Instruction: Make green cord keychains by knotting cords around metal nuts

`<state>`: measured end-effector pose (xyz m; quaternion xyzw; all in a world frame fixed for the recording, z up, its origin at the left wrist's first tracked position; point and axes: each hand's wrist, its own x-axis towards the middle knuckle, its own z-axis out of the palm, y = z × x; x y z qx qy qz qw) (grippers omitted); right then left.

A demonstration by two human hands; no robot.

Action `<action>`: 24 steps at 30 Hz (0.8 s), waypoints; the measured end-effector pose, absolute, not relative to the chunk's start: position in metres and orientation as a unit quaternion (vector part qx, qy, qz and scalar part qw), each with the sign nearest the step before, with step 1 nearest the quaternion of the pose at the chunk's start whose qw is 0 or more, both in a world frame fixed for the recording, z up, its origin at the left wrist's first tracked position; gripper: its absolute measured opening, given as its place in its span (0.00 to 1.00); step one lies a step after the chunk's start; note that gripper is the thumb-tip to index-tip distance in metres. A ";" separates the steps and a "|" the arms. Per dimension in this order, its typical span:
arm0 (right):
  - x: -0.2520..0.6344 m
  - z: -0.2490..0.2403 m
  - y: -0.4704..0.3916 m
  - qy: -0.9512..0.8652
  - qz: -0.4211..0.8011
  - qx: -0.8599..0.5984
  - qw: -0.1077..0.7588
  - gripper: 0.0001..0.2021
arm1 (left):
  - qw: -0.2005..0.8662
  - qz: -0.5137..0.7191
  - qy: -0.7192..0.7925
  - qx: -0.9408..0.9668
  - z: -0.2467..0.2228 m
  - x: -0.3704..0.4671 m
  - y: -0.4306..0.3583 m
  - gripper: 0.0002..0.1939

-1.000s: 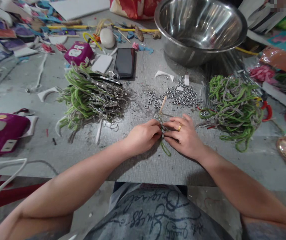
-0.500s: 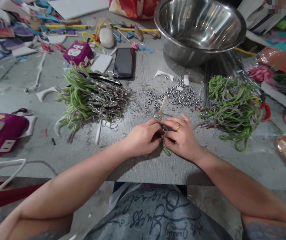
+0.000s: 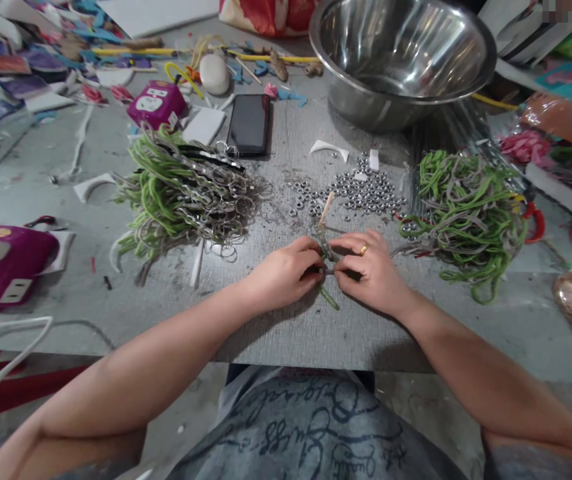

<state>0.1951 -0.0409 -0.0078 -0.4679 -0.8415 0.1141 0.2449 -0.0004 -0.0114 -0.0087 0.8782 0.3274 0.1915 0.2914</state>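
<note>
Near the front of the table, my left hand (image 3: 291, 270) and my right hand (image 3: 370, 267) face each other, fingers pinched on one green and grey cord (image 3: 329, 298). Its green end hangs down between them, and some metal nuts appear to be on its upper part. A ring is on a finger of my right hand. The fingertips partly hide the cord. Just beyond lie a small wooden stick (image 3: 326, 209) and a spread of loose metal nuts (image 3: 366, 192).
To the left is a pile of green and grey cords with metal pieces (image 3: 181, 187); to the right, a tangle of cords (image 3: 466, 213). A steel bowl (image 3: 401, 110), a phone (image 3: 249, 125) and purple devices (image 3: 13, 267) stand around.
My right hand has drawn slightly away to the right, so the gap between the hands is wider and more of the cord shows. The left hand stays nearly in place.
</note>
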 end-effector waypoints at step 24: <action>0.203 -0.002 -0.038 -0.814 0.201 -0.463 0.289 0.04 | 0.291 0.175 0.334 0.879 -0.008 0.000 -0.012 0.07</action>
